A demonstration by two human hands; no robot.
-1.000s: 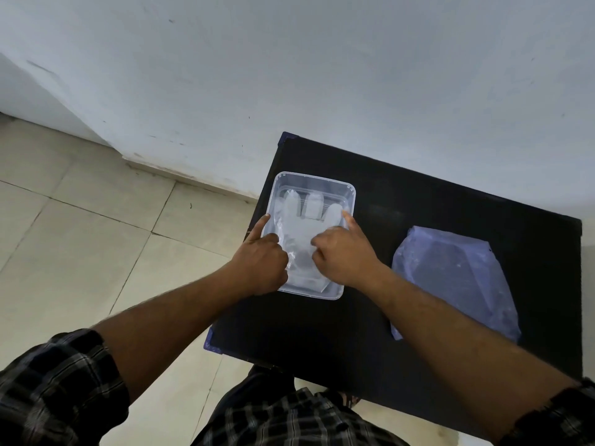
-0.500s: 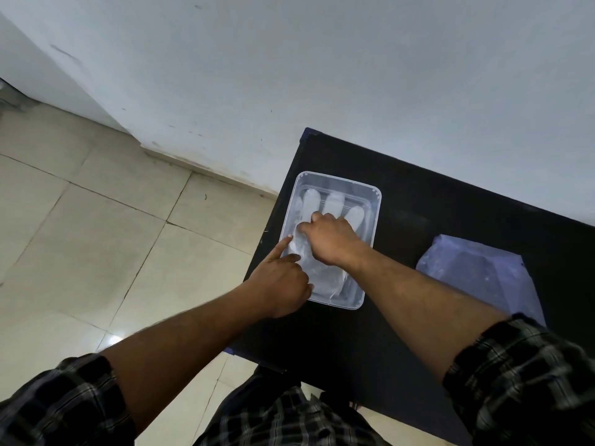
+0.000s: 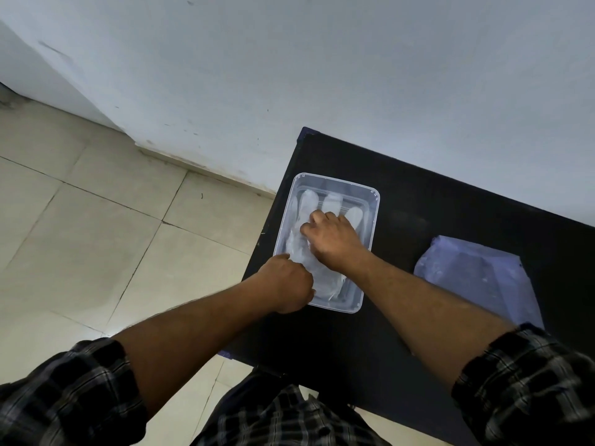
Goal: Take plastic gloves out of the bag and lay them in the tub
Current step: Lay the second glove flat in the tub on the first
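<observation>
A clear plastic tub (image 3: 335, 180) sits at the left end of a black table (image 3: 434, 201). A translucent plastic glove (image 3: 309, 201) lies flat inside it, fingers pointing toward the wall. My right hand (image 3: 331, 239) is down on the glove's palm with fingers bent, thumb and forefinger close together on the film. My left hand (image 3: 286, 283) is curled at the tub's near left corner, against the glove's cuff. The bluish plastic bag (image 3: 476, 278) lies flat on the table to the right, apart from both hands.
A pale wall runs behind the table. Tiled floor (image 3: 96, 236) lies to the left, below the table's left edge, right beside the tub. My checked sleeves and lap fill the bottom of the view.
My right hand slid from the glove's cuff up toward its fingers. My left forefinger, earlier pointing out, has curled in at the tub's near corner. The camera turned left.
</observation>
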